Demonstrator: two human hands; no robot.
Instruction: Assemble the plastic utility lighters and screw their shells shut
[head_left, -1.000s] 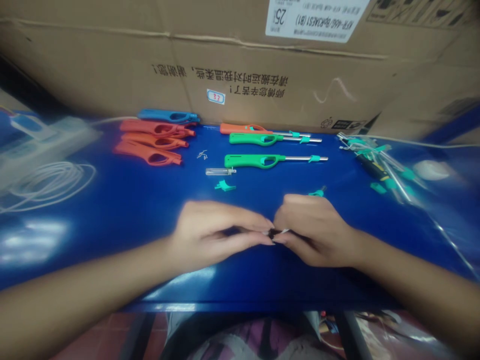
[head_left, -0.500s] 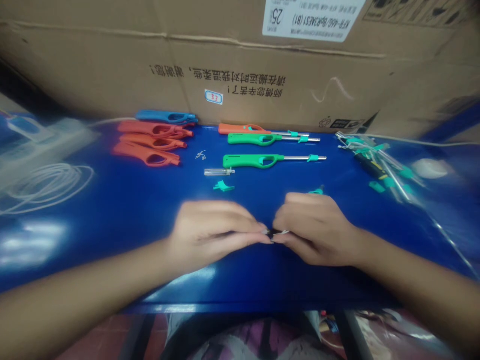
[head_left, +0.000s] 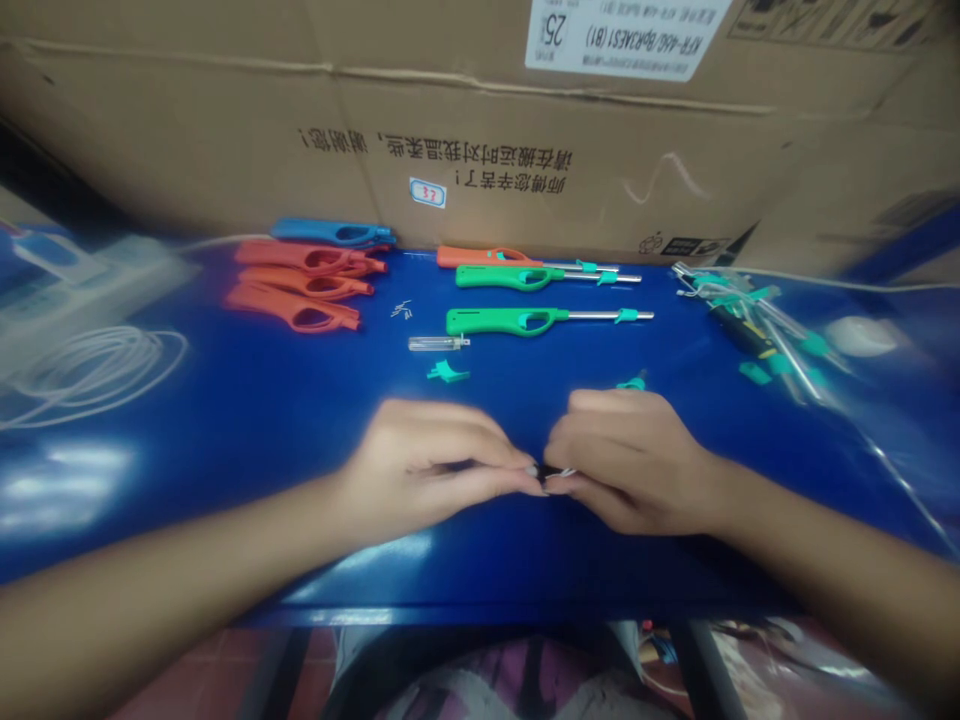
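My left hand (head_left: 439, 460) and my right hand (head_left: 634, 455) meet fingertip to fingertip over the front of the blue table. Between them they pinch a small black part (head_left: 545, 473) with a thin white wire (head_left: 564, 473) at its right end; most of it is hidden by the fingers. Both hands are closed. Beyond my left hand lie a teal trigger piece (head_left: 448, 372) and a clear fuel tube (head_left: 435, 344). Just past my right knuckles sits another small teal part (head_left: 634, 383), partly covered.
Orange, red and blue lighter handles (head_left: 300, 306) lie at the back left. Long-necked green lighters (head_left: 495, 321) and an orange one (head_left: 472, 257) lie mid-back. Metal tubes and teal bits (head_left: 787, 350) are heaped right. Coiled white cable (head_left: 97, 365) rests left; a cardboard box (head_left: 225, 130) stands behind.
Both hands stay in nearly the same place, pinching the small black part. The fingers shift only slightly, and the white wire shows a little lower. The objects on the table have not moved.
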